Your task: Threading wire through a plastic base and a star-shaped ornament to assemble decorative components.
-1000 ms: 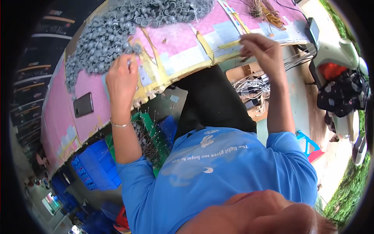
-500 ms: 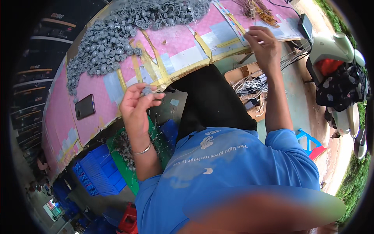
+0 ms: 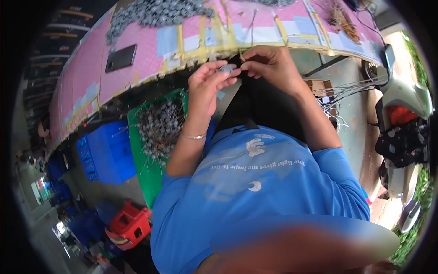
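Note:
My left hand (image 3: 204,86), with a bracelet at the wrist, holds a small grey rounded plastic part (image 3: 225,68) between thumb and fingertips. Close beside it, my right hand (image 3: 277,68) pinches a thin yellowish strand (image 3: 241,55) near the part. Whether the strand touches the part, I cannot tell. Both hands are above my lap, just off the table's taped front edge. A heap of similar grey parts (image 3: 159,13) lies on the pink-covered table (image 3: 150,29). At the table's right is a bundle of thin brown and yellow strands (image 3: 344,20).
A dark phone (image 3: 121,58) lies on the table's left. Below left, a green tray (image 3: 132,119) holds many grey balls on thin wires (image 3: 162,125), beside blue crates (image 3: 112,150) and a red plastic item (image 3: 130,223). A cardboard box with cables (image 3: 323,86) and a scooter (image 3: 406,98) are at right.
My right hand has come from the table's right side to beside my left hand. The left hand keeps the grey part. The whole view has shifted, with the table higher up.

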Demonstrator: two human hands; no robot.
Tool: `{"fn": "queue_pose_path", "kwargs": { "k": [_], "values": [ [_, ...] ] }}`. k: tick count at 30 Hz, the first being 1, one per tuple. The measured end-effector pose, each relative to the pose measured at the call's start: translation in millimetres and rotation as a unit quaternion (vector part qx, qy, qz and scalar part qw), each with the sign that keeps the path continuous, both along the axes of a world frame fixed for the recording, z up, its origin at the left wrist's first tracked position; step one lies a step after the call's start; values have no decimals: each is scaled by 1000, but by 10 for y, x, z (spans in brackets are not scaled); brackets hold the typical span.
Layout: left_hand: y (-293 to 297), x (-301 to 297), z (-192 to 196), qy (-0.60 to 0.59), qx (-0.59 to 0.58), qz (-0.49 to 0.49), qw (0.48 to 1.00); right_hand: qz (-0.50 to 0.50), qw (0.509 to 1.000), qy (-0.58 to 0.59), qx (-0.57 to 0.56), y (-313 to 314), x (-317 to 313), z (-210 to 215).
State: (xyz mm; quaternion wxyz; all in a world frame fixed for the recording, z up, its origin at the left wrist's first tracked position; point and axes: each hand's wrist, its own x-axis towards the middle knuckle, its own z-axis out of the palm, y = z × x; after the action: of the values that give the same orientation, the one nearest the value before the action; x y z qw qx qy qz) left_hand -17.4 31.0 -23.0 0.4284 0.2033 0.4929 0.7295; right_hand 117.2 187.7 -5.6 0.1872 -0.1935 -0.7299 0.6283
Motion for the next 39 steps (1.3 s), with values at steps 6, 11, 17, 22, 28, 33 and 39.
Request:
{"fn": "queue_pose_path", "kwargs": {
  "k": [6,11,17,22,28,33,39],
  "values": [
    [10,41,30,-11,43,3,999,-21,994,33,105,-204,159,90],
    [10,104,25,65,22,-16,997,-6,968,40,246,-349,202,192],
    [-37,149,77,100,2,-6,995,-25,941,13,338,-445,217,171],
    [-74,213,143,151,-12,-13,988,-39,920,1,389,-508,213,211],
    [-87,226,88,174,-25,15,984,-37,912,-40,405,-542,239,190],
    [-95,190,67,140,-5,45,989,-35,930,3,367,-615,272,76],
    [-114,209,8,40,39,32,998,-10,988,-47,150,-726,304,-28]
  ]
}}
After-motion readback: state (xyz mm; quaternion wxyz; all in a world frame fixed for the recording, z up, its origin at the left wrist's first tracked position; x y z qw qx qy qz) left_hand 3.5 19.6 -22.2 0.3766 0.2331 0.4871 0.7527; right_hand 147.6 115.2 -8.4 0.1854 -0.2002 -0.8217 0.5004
